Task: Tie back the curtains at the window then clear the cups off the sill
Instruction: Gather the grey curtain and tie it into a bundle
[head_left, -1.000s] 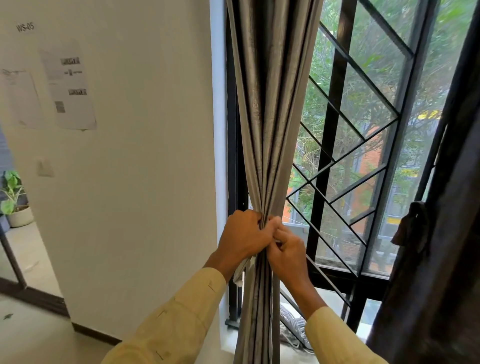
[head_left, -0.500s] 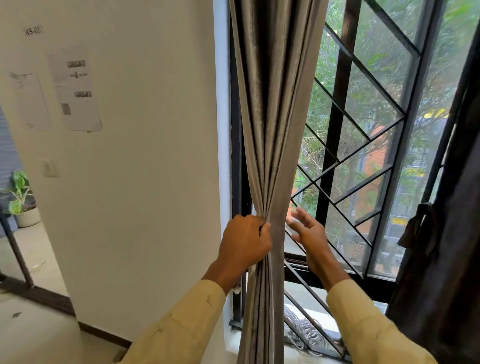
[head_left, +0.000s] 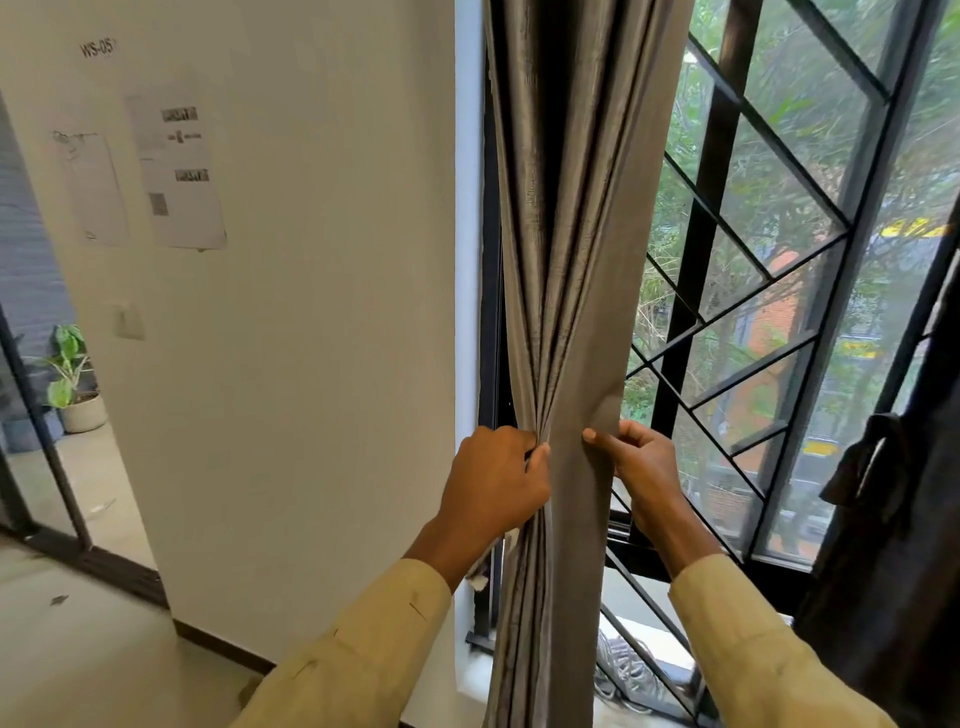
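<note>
A grey curtain (head_left: 576, 218) hangs gathered in folds at the left side of the window. My left hand (head_left: 493, 483) is clenched around the bunched folds at waist height. My right hand (head_left: 636, 462) pinches the curtain's right edge, thumb in front and fingers behind the cloth. A second, dark curtain (head_left: 893, 519) hangs at the right edge with a knotted tie-back (head_left: 862, 462) on it. The sill (head_left: 644, 639) shows low behind the curtain. No cups are in view.
Black window bars (head_left: 727, 291) form a diagonal grille behind the curtain. A white wall (head_left: 311, 312) with taped papers stands to the left. A coil of cable (head_left: 623, 670) lies by the sill. A potted plant (head_left: 72, 384) sits far left on the floor.
My right hand let go of the bunch, swung out to the right, and has now come back to grip the curtain's right edge. My left hand kept its hold.
</note>
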